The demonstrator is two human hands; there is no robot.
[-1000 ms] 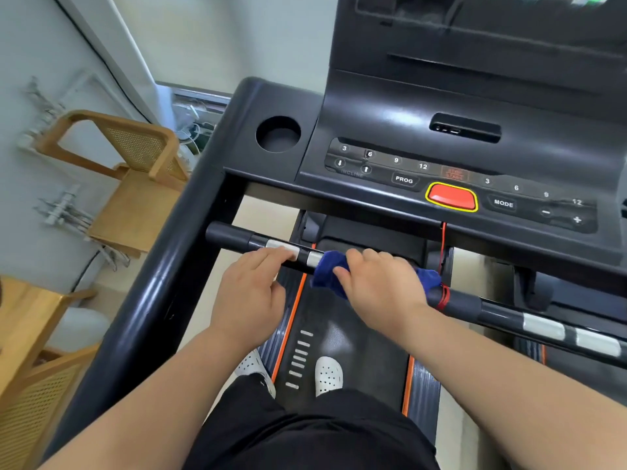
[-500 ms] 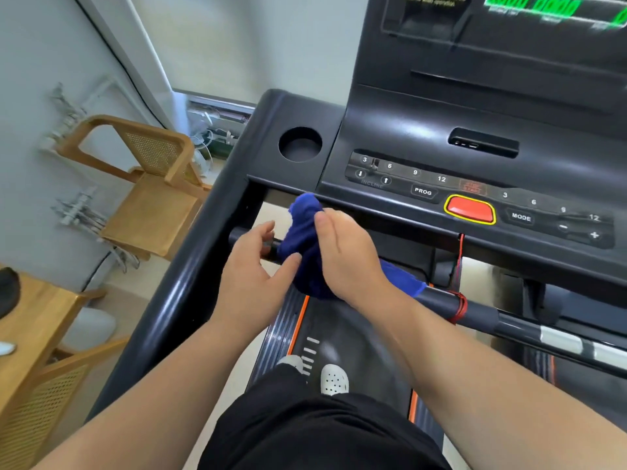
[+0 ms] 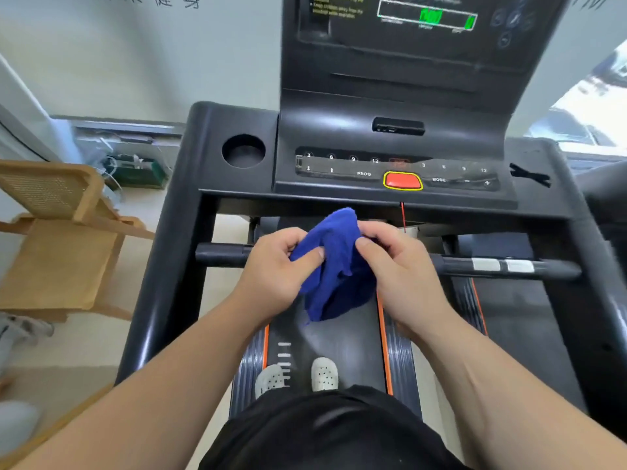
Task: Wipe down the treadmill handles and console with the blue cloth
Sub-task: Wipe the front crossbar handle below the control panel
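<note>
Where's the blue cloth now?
Centre of the head view: the blue cloth is held between the left hand and right hand, by the handlebar, below the red button.

cloth point(image 3: 334, 266) over handlebar point(image 3: 220, 254), console point(image 3: 339, 130) behind, chair point(image 3: 61, 245) left

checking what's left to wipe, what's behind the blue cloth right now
The black handlebar runs behind the blue cloth, showing either side. Its middle stretch is covered by the cloth, left hand and right hand. The treadmill belt lies below.

Blue cloth point(image 3: 334, 262); black console point(image 3: 390, 130); red button point(image 3: 402, 181), yellow rim; green display point(image 3: 429, 15); orange-edged belt point(image 3: 339, 334).
</note>
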